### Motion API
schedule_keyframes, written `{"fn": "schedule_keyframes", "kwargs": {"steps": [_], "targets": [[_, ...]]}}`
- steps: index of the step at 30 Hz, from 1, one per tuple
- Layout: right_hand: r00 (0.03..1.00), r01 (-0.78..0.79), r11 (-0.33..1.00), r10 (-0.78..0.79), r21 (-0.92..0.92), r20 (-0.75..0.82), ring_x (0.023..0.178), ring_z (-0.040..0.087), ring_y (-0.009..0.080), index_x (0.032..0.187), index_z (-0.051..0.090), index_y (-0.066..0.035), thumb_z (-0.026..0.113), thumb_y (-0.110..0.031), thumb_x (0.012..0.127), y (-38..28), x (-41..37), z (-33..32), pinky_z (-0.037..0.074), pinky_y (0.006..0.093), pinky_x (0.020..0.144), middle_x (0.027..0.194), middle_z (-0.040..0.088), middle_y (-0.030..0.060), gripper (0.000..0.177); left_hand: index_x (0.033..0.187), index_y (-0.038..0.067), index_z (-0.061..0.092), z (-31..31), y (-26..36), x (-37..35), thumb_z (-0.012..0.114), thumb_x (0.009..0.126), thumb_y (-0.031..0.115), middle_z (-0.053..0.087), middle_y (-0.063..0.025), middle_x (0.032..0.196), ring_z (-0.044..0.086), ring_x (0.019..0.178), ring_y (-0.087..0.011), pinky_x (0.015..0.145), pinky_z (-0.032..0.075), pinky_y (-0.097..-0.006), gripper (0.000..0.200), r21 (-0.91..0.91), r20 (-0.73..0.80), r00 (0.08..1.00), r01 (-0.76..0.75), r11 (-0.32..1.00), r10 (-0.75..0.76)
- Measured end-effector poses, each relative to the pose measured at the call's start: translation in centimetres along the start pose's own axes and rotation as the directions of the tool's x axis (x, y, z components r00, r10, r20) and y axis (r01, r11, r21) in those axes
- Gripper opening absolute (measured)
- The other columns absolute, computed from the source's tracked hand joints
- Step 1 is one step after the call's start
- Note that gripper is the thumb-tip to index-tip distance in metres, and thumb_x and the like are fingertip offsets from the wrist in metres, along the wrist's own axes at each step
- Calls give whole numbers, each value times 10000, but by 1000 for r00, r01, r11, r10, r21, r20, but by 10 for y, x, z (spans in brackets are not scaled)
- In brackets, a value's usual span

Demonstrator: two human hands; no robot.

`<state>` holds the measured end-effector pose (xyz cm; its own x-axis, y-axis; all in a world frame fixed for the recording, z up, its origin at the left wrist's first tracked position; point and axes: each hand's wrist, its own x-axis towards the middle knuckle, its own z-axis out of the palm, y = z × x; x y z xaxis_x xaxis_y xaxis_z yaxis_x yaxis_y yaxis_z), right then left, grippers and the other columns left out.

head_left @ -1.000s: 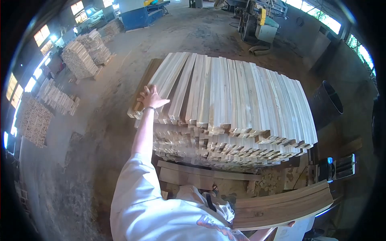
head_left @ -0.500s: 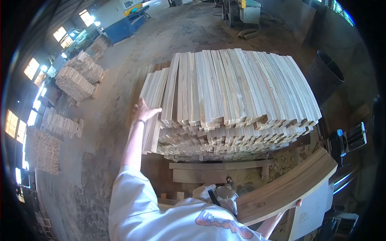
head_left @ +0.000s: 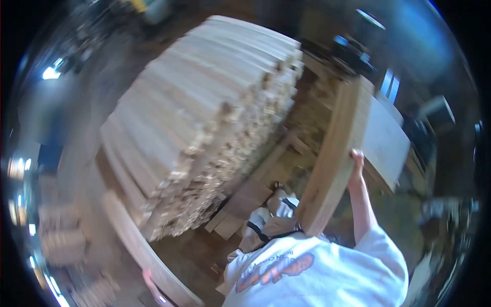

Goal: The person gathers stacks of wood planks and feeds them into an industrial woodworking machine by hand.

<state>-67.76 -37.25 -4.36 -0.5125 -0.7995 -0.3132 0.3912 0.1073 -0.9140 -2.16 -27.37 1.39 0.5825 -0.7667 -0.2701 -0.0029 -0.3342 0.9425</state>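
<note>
Fingers (head_left: pixel 357 153) of the right hand (head_left: pixel 356 159) were curled over the upper edge of the curved board bundle (head_left: pixel 331 153), closed on it. The bundle stood steeply tilted, its lower end near the white-shirted shoulder (head_left: pixel 358 266) and its upper end rising past the fingers. The left hand (head_left: pixel 150 280), low at the left, lay against 1 long plank (head_left: pixel 125 227); blur hid how far its fingers were open and whether they had hold of it. That plank ran along the foot of the timber stack (head_left: pixel 204 97), just beside it. Between stack and bundle, short loose boards (head_left: pixel 240 202) lay on the floor. Behind the bundle a pale flat panel (head_left: pixel 391 146) stood close to it. The background was too blurred to read.
</note>
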Motion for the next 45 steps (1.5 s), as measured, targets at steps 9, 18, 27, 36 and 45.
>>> {"fn": "schedule_keyframes", "kwargs": {"steps": [9,18,27,36,45], "targets": [[994,-69,846,105,-529,38,1207,529,291,1381,452,13,664,-440,713,-115,37,-63,433,420,1000,1339,532,197,835,1555,66,173,113,-52,-89,866,550,414,329,-186,1494,404,1351,-347,1107,376,-444,1269,-53,355,886,338,940,-299],[996,-70,7,-53,-998,-71,1347,373,407,1539,196,23,817,-492,496,-157,152,-205,307,515,1126,1407,395,286,1319,1557,66,161,280,-45,-128,864,506,476,333,-182,1485,403,1350,-343,1104,375,-453,1329,133,528,755,379,916,-389],[972,218,-239,-36,-946,233,1299,362,396,1528,193,26,914,-536,400,-88,259,-326,284,582,1073,1368,387,270,1452,1559,65,150,466,24,-196,863,463,538,337,-179,1476,401,1349,-340,1102,375,-462,1391,343,599,675,269,900,-430],[975,201,16,-100,-979,199,1332,307,416,1495,289,9,683,-896,510,-57,225,-314,161,575,1150,1377,353,272,1395,1526,15,191,744,112,-215,845,451,647,353,-182,1448,389,1348,-350,1145,313,-466,1409,50,996,-36,-496,867,-78],[923,57,435,-366,-899,-119,1276,430,392,1347,511,-65,806,-455,747,-42,131,-267,277,552,1125,1358,480,192,775,1488,133,338,1018,52,-302,799,409,442,373,-327,1433,331,1370,-473,1142,269,-557,1213,-599,767,-622,-782,173,-157]]}}
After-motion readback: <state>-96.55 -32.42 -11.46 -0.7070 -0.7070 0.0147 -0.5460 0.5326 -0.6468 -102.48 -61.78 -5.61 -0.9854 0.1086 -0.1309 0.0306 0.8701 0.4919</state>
